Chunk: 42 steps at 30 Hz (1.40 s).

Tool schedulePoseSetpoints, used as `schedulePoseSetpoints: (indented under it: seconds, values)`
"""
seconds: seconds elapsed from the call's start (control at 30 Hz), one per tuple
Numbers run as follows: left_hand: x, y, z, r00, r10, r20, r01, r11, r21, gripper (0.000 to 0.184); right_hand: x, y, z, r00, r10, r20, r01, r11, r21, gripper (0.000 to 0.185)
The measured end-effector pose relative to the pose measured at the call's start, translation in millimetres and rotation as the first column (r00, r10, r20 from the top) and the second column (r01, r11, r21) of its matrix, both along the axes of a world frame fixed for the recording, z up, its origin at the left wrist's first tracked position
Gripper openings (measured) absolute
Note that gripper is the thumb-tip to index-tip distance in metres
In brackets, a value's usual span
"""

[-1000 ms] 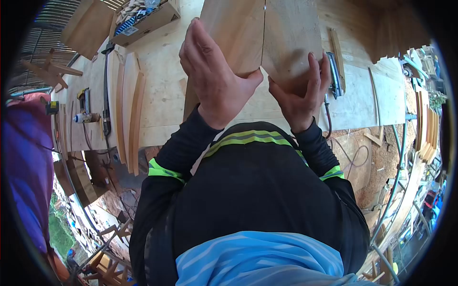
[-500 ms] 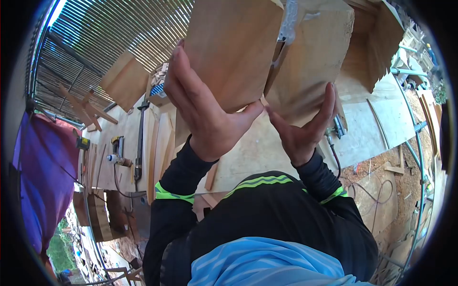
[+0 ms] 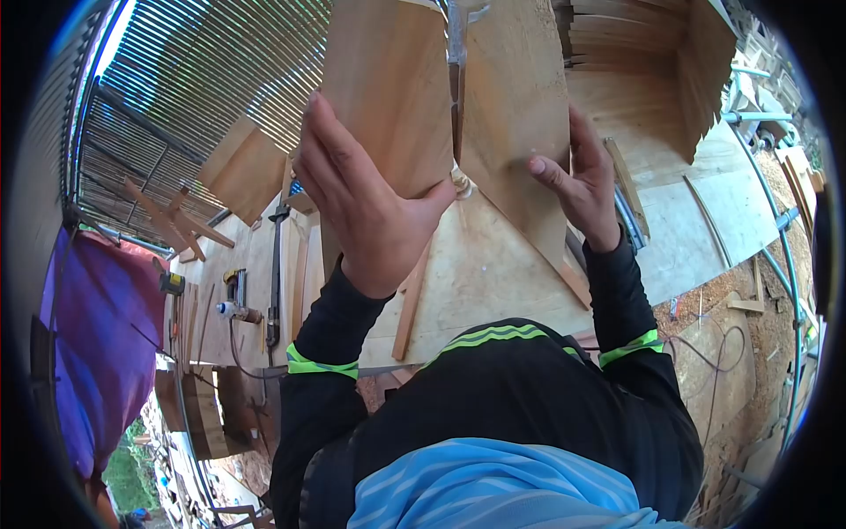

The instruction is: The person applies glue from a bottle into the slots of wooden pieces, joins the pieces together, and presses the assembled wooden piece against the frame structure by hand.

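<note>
- Above the bench [image 3: 493, 282], in front of the person, two boards stand side by side: a left board [image 3: 388, 97] and a right board [image 3: 515, 97].
- Gap: narrow and open along the lower inner edges. Clear plastic [image 3: 456, 35] sits in it near the top; a small pale piece [image 3: 463, 183] shows at the bottom.
- Left hand [image 3: 357, 198]: grips the left board, fingers along the outer edge, thumb at the lower inner corner.
- Right hand [image 3: 586, 189]: fingers at the outer edge of the right board, thumb over its face. Whether the thumb presses or is lifted cannot be told.
- Progress, as judged: the boards are placed together, yet the gap remains open; no fastening is visible across the lower part. Any join higher up is out of view.
- Nearby: a wooden strip [image 3: 412, 304] lies on the bench; beside the right hand is a metal tool [image 3: 627, 216], partly hidden.
- Farther out: a clamp [image 3: 274, 291] at left, an open wooden box [image 3: 652, 106] at upper right.
</note>
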<state>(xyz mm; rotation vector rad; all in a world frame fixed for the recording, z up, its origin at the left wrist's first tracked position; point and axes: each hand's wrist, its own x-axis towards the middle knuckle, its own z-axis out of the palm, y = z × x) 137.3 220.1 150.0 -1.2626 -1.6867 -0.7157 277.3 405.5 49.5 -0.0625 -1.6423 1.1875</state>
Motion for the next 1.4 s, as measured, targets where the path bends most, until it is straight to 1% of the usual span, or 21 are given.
schedulePoseSetpoints:
  seconds: [0.03,0.1,0.13,0.2,0.23,0.3,0.33,0.4,0.53,0.63,0.7,0.73,0.8,0.83,0.9,1.03,1.1,1.13,1.23,1.3,1.4]
  values:
    - [-1,2,1,1.0,0.005,-0.001,-0.005,1.0,0.002,0.142,-3,1,5,1.0,0.005,-0.001,-0.005,1.0,0.002,0.097]
    - [-5,5,2,0.999,0.0,-0.04,0.0,1.0,-0.009,0.14,-7,-1,19,0.995,0.013,0.101,-0.012,1.0,-0.014,0.083]
    - [-8,7,3,0.999,0.003,-0.041,-0.003,1.0,-0.005,0.14,-11,-2,20,0.995,0.016,0.1,-0.015,1.0,-0.01,0.083]
    - [-14,12,5,0.994,0.047,-0.096,-0.05,0.998,-0.027,0.139,-20,-2,17,1.0,-0.027,-0.005,0.027,0.998,0.059,0.08]
    - [-19,13,7,0.994,0.052,-0.095,-0.054,0.998,-0.023,0.139,-22,-3,16,1.0,-0.023,-0.004,0.023,0.998,0.063,0.08]
    - [-29,13,12,0.998,-0.011,-0.069,0.004,0.995,-0.103,0.137,-25,-5,16,1.0,0.013,-0.025,-0.013,1.0,-0.013,0.083]
    - [-31,12,13,0.998,-0.011,-0.069,0.004,0.995,-0.101,0.137,-24,-5,16,1.0,0.013,-0.025,-0.013,1.0,-0.011,0.083]
    - [-32,8,12,0.996,-0.051,-0.068,0.041,0.99,-0.133,0.136,-21,-8,17,0.998,0.061,0.0,-0.06,0.994,-0.088,0.09]
    - [-24,4,4,1.0,0.001,-0.026,-0.005,0.99,-0.143,0.136,-18,-16,18,0.996,0.075,0.051,-0.067,0.989,-0.13,0.09]
    - [-22,2,-3,0.999,0.036,-0.005,-0.036,0.984,-0.174,0.136,-18,-21,14,0.994,0.107,0.011,-0.103,0.98,-0.173,0.084]
    - [-21,1,-9,0.999,0.041,0.021,-0.037,0.984,-0.172,0.136,-17,-23,9,0.997,0.029,0.072,-0.018,0.989,-0.15,0.081]
    - [-20,0,-11,0.998,0.051,0.034,-0.044,0.983,-0.18,0.136,-15,-24,8,0.996,0.039,0.085,-0.025,0.987,-0.157,0.081]
    - [-19,1,-11,0.997,0.021,0.077,-0.006,0.981,-0.192,0.137,-11,-23,12,0.98,0.193,0.051,-0.171,0.945,-0.279,0.077]
    - [-18,1,-13,0.996,0.026,0.09,-0.007,0.98,-0.198,0.137,-10,-23,11,0.978,0.197,0.063,-0.171,0.942,-0.287,0.077]
    - [-18,1,-18,0.996,0.047,0.082,-0.03,0.98,-0.195,0.137,-8,-22,9,0.977,0.136,0.163,-0.096,0.969,-0.229,0.075]
    - [-18,1,-28,0.995,0.044,0.091,-0.024,0.979,-0.204,0.136,-3,-19,3,0.956,0.194,0.218,-0.145,0.964,-0.224,0.077]
    - [-15,-1,-28,0.992,0.041,0.116,-0.015,0.977,-0.212,0.134,-3,-20,0,0.958,0.173,0.229,-0.119,0.966,-0.23,0.09]
    - [-14,-1,-27,0.991,0.042,0.124,-0.014,0.976,-0.218,0.134,-2,-21,0,0.956,0.174,0.236,-0.117,0.964,-0.238,0.09]
    - [-12,-1,-27,0.992,0.053,0.111,-0.027,0.974,-0.223,0.133,1,-25,4,0.962,0.155,0.225,-0.099,0.966,-0.24,0.089]
    - [-13,-1,-31,0.992,0.04,0.118,-0.014,0.978,-0.208,0.132,3,-27,4,0.969,0.067,0.236,-0.018,0.979,-0.203,0.078]
    - [-6,-2,-35,0.992,0.092,0.084,-0.07,0.968,-0.24,0.131,6,-25,7,0.963,0.136,0.233,-0.084,0.972,-0.221,0.076]
